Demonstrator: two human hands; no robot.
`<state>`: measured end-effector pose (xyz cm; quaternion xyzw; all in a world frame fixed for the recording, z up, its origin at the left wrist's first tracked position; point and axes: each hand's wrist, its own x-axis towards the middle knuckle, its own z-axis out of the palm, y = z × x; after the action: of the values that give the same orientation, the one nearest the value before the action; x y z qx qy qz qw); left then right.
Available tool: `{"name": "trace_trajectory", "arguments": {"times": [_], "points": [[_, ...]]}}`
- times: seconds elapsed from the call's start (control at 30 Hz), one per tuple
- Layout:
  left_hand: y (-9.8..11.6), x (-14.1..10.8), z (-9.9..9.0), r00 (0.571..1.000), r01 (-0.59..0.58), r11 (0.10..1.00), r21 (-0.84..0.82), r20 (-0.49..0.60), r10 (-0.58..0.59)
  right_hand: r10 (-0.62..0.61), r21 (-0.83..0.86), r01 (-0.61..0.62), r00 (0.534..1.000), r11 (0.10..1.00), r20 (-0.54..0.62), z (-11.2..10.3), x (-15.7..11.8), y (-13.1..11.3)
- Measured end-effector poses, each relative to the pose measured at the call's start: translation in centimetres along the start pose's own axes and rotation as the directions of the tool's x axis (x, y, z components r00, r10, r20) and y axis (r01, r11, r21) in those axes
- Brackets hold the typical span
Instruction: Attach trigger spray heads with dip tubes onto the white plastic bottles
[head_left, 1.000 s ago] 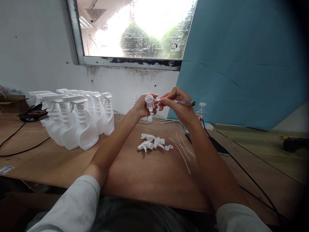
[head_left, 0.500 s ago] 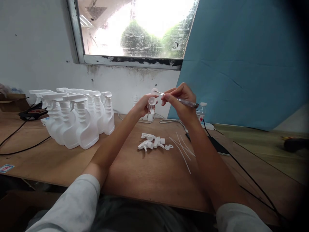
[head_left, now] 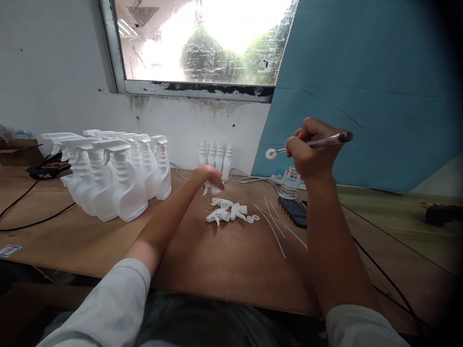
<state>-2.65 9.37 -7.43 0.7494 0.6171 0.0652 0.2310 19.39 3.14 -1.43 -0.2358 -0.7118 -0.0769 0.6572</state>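
My right hand (head_left: pixel 314 147) is closed round the clear handle of a slim screwdriver-like tool (head_left: pixel 327 140). A white ring washer (head_left: pixel 271 153) hangs on its thin metal tip. Over the table, my left hand (head_left: pixel 210 175) points down with its fingers wrapped round a white trigger spray head (head_left: pixel 212 187), which is partly hidden. Just in front of it lie several more trigger spray heads (head_left: pixel 219 216). Two small white washers (head_left: pixel 253 219) rest beside them. Several thin white dip tubes (head_left: pixel 274 226) lie crossed to the right.
White spray bottles (head_left: pixel 128 188) with heads on stand grouped at the left. Several headless bottles (head_left: pixel 227 161) stand by the wall. A clear water bottle (head_left: pixel 290 183) and a dark phone (head_left: pixel 293 212) are near my right forearm. Cables (head_left: pixel 249 179) run along the back.
My hands have moved apart. The left has lowered the spray head towards the table; the right has swung rightwards, carrying the tool and the washer away from the spray head.
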Motion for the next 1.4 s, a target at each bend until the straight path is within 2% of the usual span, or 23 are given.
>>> {"name": "trace_trajectory", "arguments": {"times": [0.07, 0.13, 0.33, 0.43, 0.57, 0.77, 0.9, 0.97, 1.03, 1.13, 1.17, 1.2, 1.23, 1.3, 1.37, 1.4], "points": [[-0.4, 0.5, 0.5, 0.995, 0.045, 0.999, 0.018, 0.090, -0.046, -0.027, 0.042, 0.029, 0.998, 0.999, -0.061, 0.0, 0.1, -0.2], [-0.8, 1.2, 0.6, 0.985, 0.067, 0.997, 0.033, 0.155, -0.071, -0.021, 0.061, 0.025, 0.998, 0.998, -0.059, 0.0, 0.1, -0.4], [-2.1, 3.1, 0.5, 0.962, 0.097, 0.988, 0.118, 0.243, -0.123, -0.071, 0.020, 0.071, 0.997, 0.997, -0.012, -0.1, 0.0, 0.0], [-2.1, 3.6, 0.9, 0.939, 0.137, 0.975, 0.173, 0.290, -0.183, -0.116, 0.016, 0.117, 0.993, 0.993, -0.019, 0.0, 0.0, 0.3], [-2.0, 4.1, 1.7, 0.899, 0.157, 0.964, 0.214, 0.372, -0.230, -0.098, 0.018, 0.098, 0.995, 0.995, -0.021, 0.0, 0.0, 0.4], [-2.2, 4.2, 2.8, 0.879, 0.099, 0.979, 0.177, 0.446, -0.169, -0.106, 0.027, 0.107, 0.994, 0.994, -0.029, -0.2, 0.1, 0.5], [-1.7, 3.6, 2.9, 0.897, 0.056, 0.992, 0.109, 0.430, -0.098, -0.097, -0.010, 0.097, 0.995, 0.995, -0.020, -0.2, 0.1, 0.6], [-1.4, 3.0, 2.3, 0.925, 0.024, 0.997, 0.074, 0.376, -0.050, -0.103, -0.006, 0.103, 0.995, 0.995, -0.016, -0.2, 0.0, 0.6], [-1.2, 1.9, 0.8, 0.959, -0.020, 0.999, 0.040, 0.283, 0.008, -0.110, -0.001, 0.110, 0.994, 0.994, -0.015, -0.2, 0.0, 0.5], [-1.4, -1.1, -2.4, 0.993, -0.099, 0.995, 0.019, 0.068, 0.097, -0.104, -0.016, 0.103, 0.994, 0.995, -0.026, -0.3, 0.1, 0.2], [-1.5, -2.3, -3.6, 0.989, -0.135, 0.991, 0.026, -0.050, 0.136, -0.100, -0.020, 0.099, 0.995, 0.995, -0.031, -0.3, 0.1, 0.2], [-1.8, -3.6, -4.6, 0.955, -0.194, 0.979, 0.061, -0.218, 0.202, -0.097, -0.022, 0.096, 0.995, 0.995, -0.034, -0.3, 0.1, 0.2], [-2.1, -4.9, -5.6, 0.895, -0.225, 0.967, 0.123, -0.366, 0.255, -0.097, -0.022, 0.096, 0.995, 0.995, -0.034, -0.3, 0.2, 0.2], [-2.8, -7.3, -7.1, 0.746, -0.166, 0.959, 0.230, -0.607, 0.274, -0.106, -0.019, 0.106, 0.994, 0.994, -0.028, -0.3, 0.2, 0.3], [-3.7, -8.9, -8.1, 0.636, -0.054, 0.968, 0.245, -0.739, 0.223, -0.120, -0.031, 0.120, 0.992, 0.992, -0.023, -0.2, 0.2, 0.4], [-4.2, -9.3, -8.4, 0.605, 0.001, 0.974, 0.226, -0.776, 0.180, -0.124, -0.043, 0.123, 0.992, 0.991, -0.022, -0.2, 0.2, 0.4]]}}
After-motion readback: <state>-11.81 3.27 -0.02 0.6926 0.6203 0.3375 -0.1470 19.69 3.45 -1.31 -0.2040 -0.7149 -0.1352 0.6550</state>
